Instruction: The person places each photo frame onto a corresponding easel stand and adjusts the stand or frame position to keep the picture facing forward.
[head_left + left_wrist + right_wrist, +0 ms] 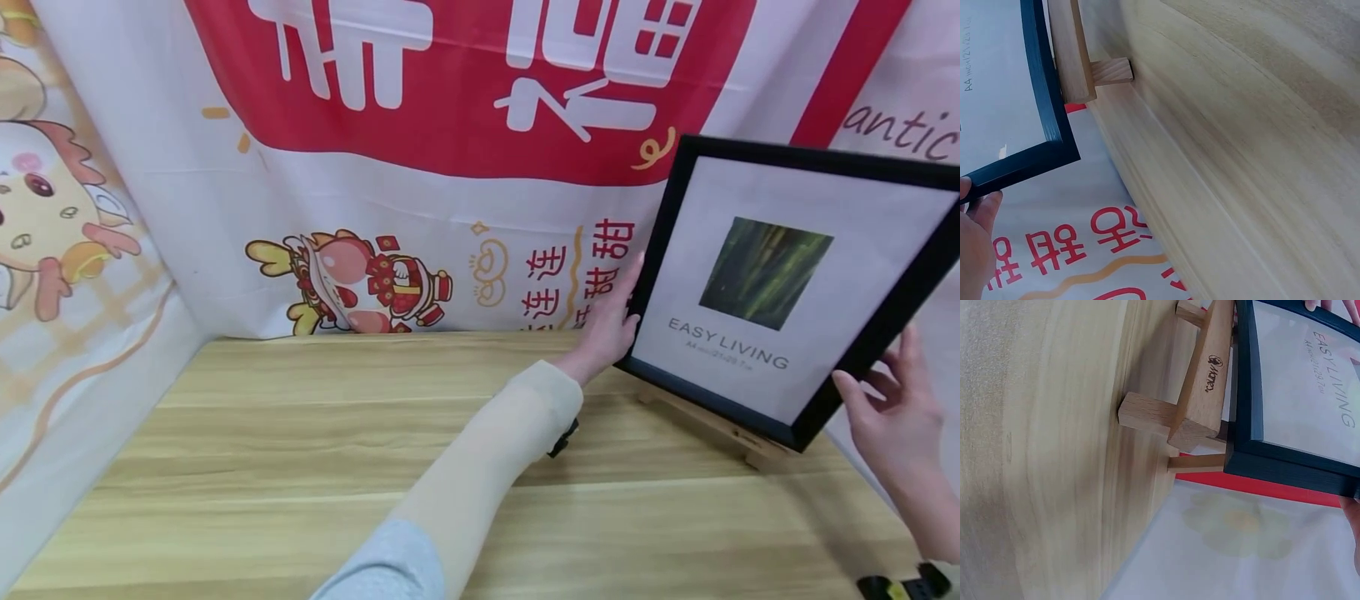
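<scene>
A black picture frame [795, 292] with a white "EASY LIVING" insert and a small dark-green picture leans back at the right of the table. It is at a low wooden easel [1207, 375], whose ledge shows under the frame's lower edge. My left hand [606, 329] grips the frame's left side, thumb in front and fingers partly hidden; the left wrist view shows the thumb and a finger [986, 212] at that edge. At the lower right side, my right hand [900, 417] holds the frame between thumb and fingers.
The wood-grain table [300, 467] extends left and toward me. A white and red printed cloth [465, 167] hangs behind it, with another printed cloth [75, 217] along the left side. The easel's feet [1144, 412] stand on the tabletop.
</scene>
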The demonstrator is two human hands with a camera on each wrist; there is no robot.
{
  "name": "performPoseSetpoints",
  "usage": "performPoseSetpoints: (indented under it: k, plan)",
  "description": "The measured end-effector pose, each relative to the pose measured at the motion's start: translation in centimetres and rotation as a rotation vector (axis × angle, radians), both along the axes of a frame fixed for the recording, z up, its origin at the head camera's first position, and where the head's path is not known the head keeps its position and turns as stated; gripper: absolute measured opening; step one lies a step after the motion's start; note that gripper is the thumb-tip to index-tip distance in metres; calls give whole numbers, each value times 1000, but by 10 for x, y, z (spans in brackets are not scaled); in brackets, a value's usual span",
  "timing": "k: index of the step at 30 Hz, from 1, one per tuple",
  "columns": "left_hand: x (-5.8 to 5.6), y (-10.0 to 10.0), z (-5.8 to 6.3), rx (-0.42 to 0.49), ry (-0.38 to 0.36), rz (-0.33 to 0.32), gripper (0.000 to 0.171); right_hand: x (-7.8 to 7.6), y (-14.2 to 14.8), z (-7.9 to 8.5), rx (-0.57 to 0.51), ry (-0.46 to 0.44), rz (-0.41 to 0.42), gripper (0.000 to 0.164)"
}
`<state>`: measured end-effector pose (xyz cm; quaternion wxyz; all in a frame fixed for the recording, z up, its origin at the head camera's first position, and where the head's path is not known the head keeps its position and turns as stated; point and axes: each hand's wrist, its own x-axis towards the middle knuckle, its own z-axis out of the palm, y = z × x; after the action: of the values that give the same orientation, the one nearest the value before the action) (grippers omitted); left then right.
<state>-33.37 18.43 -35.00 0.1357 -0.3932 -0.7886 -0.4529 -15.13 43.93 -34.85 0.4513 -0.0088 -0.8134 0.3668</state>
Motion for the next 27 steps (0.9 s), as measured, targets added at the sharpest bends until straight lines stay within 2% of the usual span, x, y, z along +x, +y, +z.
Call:
performPoseSetpoints:
  k: [4, 11, 19, 27]
  plan:
    - [-1, 3, 0, -5, -2, -11, 90, 1, 2, -3, -20, 7, -1, 82]
    - [-3, 7, -2, 17, -169, 5, 77, -1, 9, -8, -51, -16, 1, 84]
    - [-2, 8, -7, -17, -304, -94, 84, -9, 24, -8, -27, -146, -49, 86]
    - [0, 14, -8, -34, -370, -132, 88, -13, 37, -10, -61, -143, -7, 85]
